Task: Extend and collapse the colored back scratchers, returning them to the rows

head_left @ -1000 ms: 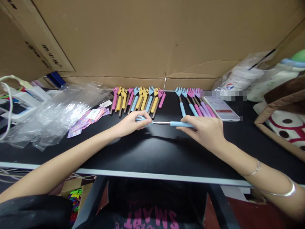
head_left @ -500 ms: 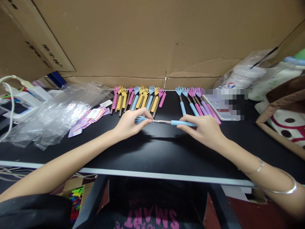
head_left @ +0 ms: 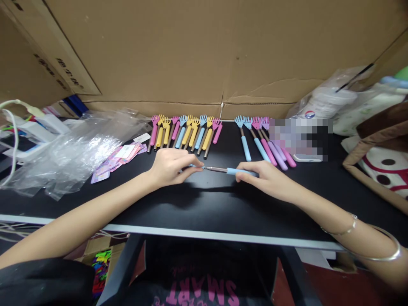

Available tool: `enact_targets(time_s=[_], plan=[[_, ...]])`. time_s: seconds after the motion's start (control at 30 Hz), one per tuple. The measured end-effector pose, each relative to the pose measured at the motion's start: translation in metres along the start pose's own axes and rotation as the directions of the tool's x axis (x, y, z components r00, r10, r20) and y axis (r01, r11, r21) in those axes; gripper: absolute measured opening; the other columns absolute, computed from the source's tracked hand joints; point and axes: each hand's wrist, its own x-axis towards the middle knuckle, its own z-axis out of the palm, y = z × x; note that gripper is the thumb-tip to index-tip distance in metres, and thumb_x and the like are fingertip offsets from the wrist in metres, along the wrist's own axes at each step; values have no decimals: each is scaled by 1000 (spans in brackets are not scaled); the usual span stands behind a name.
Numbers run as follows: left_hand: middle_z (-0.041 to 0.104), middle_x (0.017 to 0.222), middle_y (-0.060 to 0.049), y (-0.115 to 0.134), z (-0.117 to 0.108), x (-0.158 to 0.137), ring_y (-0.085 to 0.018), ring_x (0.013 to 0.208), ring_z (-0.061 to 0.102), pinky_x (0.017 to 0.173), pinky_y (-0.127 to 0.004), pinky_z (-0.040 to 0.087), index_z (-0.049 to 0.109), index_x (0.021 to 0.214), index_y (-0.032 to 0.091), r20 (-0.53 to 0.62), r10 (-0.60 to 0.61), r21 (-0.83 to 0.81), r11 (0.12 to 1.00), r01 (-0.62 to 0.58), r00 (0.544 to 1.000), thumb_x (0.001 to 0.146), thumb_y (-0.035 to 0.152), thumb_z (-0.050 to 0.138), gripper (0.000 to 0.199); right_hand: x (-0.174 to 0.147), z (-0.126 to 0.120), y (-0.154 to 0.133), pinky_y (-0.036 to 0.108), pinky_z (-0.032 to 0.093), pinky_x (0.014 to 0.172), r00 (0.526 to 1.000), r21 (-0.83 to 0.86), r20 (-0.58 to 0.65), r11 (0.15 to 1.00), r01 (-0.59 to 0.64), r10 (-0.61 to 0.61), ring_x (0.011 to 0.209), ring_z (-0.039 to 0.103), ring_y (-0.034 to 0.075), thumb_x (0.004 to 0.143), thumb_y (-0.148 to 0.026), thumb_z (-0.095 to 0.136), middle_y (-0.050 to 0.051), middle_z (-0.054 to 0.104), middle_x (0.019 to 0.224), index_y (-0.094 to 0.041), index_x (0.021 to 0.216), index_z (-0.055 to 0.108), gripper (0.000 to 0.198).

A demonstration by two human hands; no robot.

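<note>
A blue back scratcher [head_left: 218, 169] with a metal shaft is held level above the black table [head_left: 204, 212]. My left hand [head_left: 172, 168] pinches its claw end, which the fingers mostly hide. Round the blue handle my right hand [head_left: 266, 178] is closed. Behind my left hand lies a row of pink, yellow and blue back scratchers [head_left: 191, 131], some with bare metal shafts beside separate-looking coloured grips. Beyond my right hand is a smaller group of blue, pink and purple back scratchers [head_left: 261, 146].
Clear plastic bags [head_left: 73, 148] and printed cards [head_left: 117, 159] lie at the left, near a white cable [head_left: 14, 140]. Cardboard [head_left: 191, 55] walls the back. A bagged cup [head_left: 331, 102] and a brown-and-white bag [head_left: 379, 157] stand right. Below left, a box holds colourful pieces [head_left: 102, 270].
The back scratcher has turned so its claw is now mostly hidden behind my left fingers. My right hand has shifted slightly left and down, still on the handle.
</note>
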Motion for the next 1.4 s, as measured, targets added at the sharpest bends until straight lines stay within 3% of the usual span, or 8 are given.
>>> enact_targets(time_s=[0.17, 0.4, 0.63, 0.8, 0.9, 1.07, 1.2, 1.4], plan=[[65, 57, 3, 0, -2, 1, -8, 47, 55, 47, -20, 35, 68, 75, 20, 8, 27, 33, 999, -27, 1000, 93, 32, 58, 23, 0, -1, 0, 26, 38, 64, 998, 38, 57, 999, 14, -16, 63, 53, 14, 91, -55, 46, 1, 61, 67, -18, 77, 68, 45], [74, 73, -2, 3, -1, 2, -13, 65, 66, 62, -23, 45, 69, 81, 21, 188, -278, -68, 953, 295, 942, 94, 41, 53, 29, 1, 0, 1, 27, 39, 64, 999, -34, -44, 999, 19, -20, 65, 58, 15, 92, -52, 47, 1, 67, 71, -20, 76, 68, 42], [71, 84, -1, 7, 3, 11, -14, 76, 66, 71, -23, 44, 64, 89, 19, 337, -526, -213, 765, 607, 781, 90, 37, 56, 20, -1, -1, 2, 25, 29, 53, 974, -348, -225, 935, -70, -11, 52, 53, 14, 91, -53, 49, -1, 64, 60, -23, 86, 72, 38], [62, 67, 4, 4, 3, 13, -10, 55, 56, 63, -22, 41, 59, 95, 18, 512, -554, -315, 589, 744, 656, 90, 40, 56, 23, -3, -2, 4, 24, 26, 50, 936, -485, -322, 874, -35, -141, 46, 51, 13, 90, -56, 51, -3, 59, 52, -25, 90, 69, 36], [58, 59, 6, 3, 0, 15, -12, 60, 57, 69, -24, 42, 55, 98, 20, 563, -549, -298, 563, 771, 618, 91, 41, 54, 22, -4, -7, 1, 23, 28, 50, 927, -461, -332, 887, 2, -175, 48, 53, 11, 89, -53, 53, -3, 64, 61, -24, 93, 65, 31], [69, 70, 3, 1, -9, 19, -15, 76, 64, 78, -28, 42, 51, 98, 21, 628, -486, -286, 582, 761, 607, 94, 41, 49, 20, -5, -23, 5, 22, 33, 55, 966, -359, -210, 931, 67, -150, 57, 57, 12, 89, -42, 55, -3, 68, 70, -24, 98, 61, 22], [73, 92, -2, -5, -11, 18, -17, 89, 65, 81, -28, 43, 59, 98, 20, 639, -411, -271, 670, 691, 650, 96, 39, 45, 24, -5, -32, 15, 23, 36, 59, 989, -324, -68, 941, 101, -130, 62, 59, 12, 92, -42, 53, -3, 72, 77, -25, 101, 61, 22], [71, 100, -1, -12, -3, 8, -19, 97, 60, 84, -29, 42, 71, 99, 26, 595, -405, -73, 833, 549, 694, 98, 38, 44, 29, -1, -26, 19, 26, 37, 63, 981, -512, -6, 844, 164, -194, 66, 60, 16, 92, -36, 53, 0, 70, 77, -24, 94, 66, 17]])
